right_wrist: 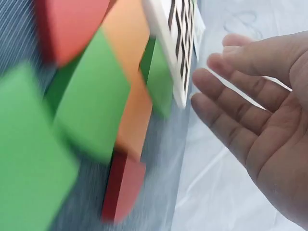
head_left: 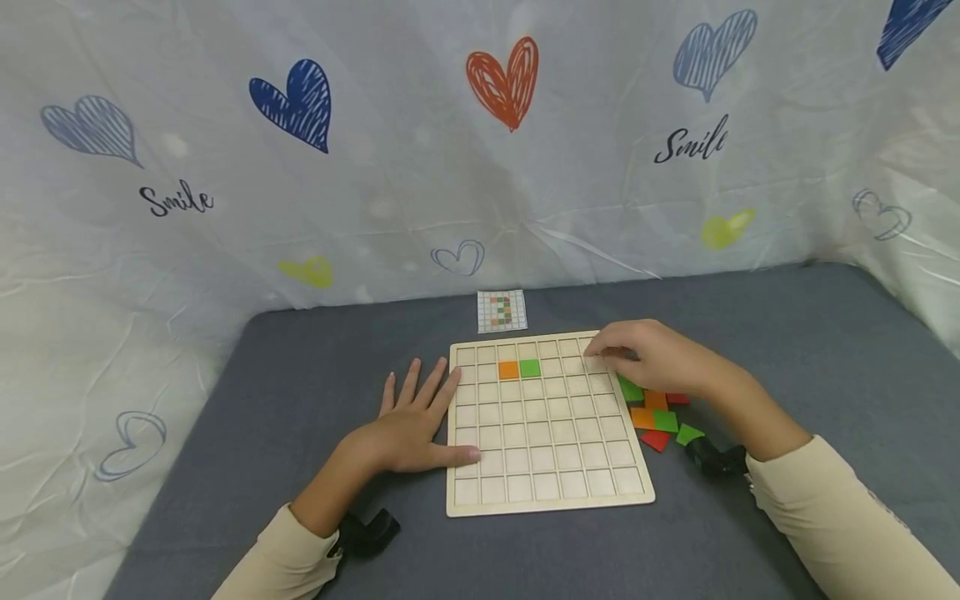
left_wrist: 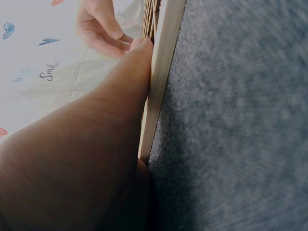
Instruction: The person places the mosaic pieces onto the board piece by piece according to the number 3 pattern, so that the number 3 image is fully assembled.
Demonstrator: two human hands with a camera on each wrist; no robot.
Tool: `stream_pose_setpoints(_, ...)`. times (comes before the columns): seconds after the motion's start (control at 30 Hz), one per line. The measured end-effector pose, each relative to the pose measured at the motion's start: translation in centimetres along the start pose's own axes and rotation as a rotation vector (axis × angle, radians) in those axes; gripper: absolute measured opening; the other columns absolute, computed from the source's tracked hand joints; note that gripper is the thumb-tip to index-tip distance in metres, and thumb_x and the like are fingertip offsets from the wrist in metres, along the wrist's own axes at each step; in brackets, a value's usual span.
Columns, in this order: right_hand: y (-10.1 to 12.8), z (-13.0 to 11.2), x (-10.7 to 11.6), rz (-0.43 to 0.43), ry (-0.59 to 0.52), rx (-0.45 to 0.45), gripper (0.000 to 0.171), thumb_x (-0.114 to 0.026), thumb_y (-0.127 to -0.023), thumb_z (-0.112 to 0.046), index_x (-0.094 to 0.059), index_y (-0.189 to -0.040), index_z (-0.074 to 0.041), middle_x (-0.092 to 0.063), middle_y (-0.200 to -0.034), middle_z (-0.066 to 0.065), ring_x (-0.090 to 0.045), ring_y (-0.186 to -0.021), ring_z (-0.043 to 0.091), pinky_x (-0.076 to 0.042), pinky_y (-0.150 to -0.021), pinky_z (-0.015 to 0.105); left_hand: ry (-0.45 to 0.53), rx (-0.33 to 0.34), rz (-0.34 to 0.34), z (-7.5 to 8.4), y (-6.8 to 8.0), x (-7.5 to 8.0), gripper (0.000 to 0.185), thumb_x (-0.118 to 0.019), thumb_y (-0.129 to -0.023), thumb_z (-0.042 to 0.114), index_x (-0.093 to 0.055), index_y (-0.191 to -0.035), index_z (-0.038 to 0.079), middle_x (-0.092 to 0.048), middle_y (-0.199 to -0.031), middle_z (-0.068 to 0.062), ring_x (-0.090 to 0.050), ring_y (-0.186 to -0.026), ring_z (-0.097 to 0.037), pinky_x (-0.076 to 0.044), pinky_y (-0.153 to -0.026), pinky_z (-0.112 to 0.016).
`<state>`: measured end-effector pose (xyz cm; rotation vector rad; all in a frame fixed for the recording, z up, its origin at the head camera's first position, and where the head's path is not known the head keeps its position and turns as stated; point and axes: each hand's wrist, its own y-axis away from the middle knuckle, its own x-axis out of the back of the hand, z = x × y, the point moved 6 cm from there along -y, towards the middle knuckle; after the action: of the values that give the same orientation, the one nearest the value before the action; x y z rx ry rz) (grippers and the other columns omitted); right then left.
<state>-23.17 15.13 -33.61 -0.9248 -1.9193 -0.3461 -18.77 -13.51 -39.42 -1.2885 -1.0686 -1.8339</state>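
A square wooden grid board (head_left: 551, 425) lies on the grey cloth, with an orange tile (head_left: 508, 370) and a green tile (head_left: 529, 368) side by side in its second row. My left hand (head_left: 408, 425) rests with spread fingers at the board's left side. Its thumb lies over the board's edge, also seen in the left wrist view. Over the board's far right corner hovers my right hand (head_left: 660, 354), its fingers loosely bent. In the right wrist view no tile shows between these fingers (right_wrist: 231, 106); part of the fingertips is hidden.
Loose green, orange and red tiles (head_left: 655, 419) lie in a heap right of the board, below my right wrist. Behind the board is a small card (head_left: 502, 312) with a coloured grid pattern. A white curtain (head_left: 390, 167) with printed hearts hangs behind the table.
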Motion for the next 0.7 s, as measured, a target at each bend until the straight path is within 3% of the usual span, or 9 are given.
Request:
stream_pose_setpoints(0.43, 4.6, 1.9, 0.8, -0.037, 0.094, -0.101, 0.027, -0.068, -0.077, -0.001, -0.068, -0.102, -0.012, -0.061, -0.1, -0.003, -0.057, -0.084, 0.014, -0.049, -0.07, 0.032, 0.006, 0.015, -0.004, -0.3, -0.1, -0.2, 0.108, -0.033, -0.065, 0.087, 0.009, -0.145, 0.027, 0.014, -0.15, -0.001, 0.018, -0.132, -0.031, 0.01, -0.098, -0.059)
stream_pose_setpoints(0.7, 6.8, 2.2, 0.6, -0.093, 0.058, -0.11, 0.036, -0.073, -0.073, -0.003, -0.065, -0.105, -0.017, -0.057, -0.106, -0.005, -0.055, -0.088, 0.014, -0.049, -0.068, 0.027, -0.01, 0.001, -0.004, 0.0, 0.1, 0.1, 0.107, -0.029, -0.066, 0.086, 0.009, -0.145, 0.025, 0.013, -0.149, -0.003, 0.017, -0.132, -0.032, 0.008, -0.098, -0.06)
